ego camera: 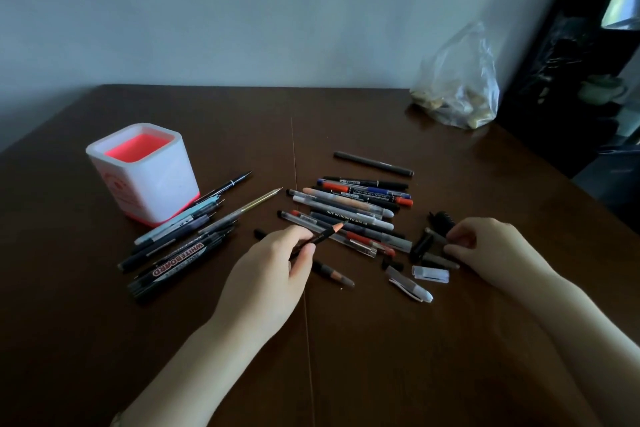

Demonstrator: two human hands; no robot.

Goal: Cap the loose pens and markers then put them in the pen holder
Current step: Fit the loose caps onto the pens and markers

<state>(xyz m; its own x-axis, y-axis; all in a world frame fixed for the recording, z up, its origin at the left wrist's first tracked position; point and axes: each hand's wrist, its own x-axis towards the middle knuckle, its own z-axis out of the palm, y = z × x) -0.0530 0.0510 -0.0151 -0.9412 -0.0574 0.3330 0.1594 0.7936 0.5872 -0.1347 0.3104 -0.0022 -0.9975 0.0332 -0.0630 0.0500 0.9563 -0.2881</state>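
Left hand [277, 263] pinches a dark pencil [327, 235] between thumb and fingers. Its reddish tip is raised over the pile [349, 215], probably lifted clear to be dealt with next. Right hand [485, 246] curls its fingers down among the loose caps [429, 274], seemingly hunting a match; whether one is pinched I cannot tell. More pens [180, 236] lie bunched just beside the holder [162, 184], likely sorted apart. The holder stands upright at the table's [346, 374] far left, with nothing visible inside.
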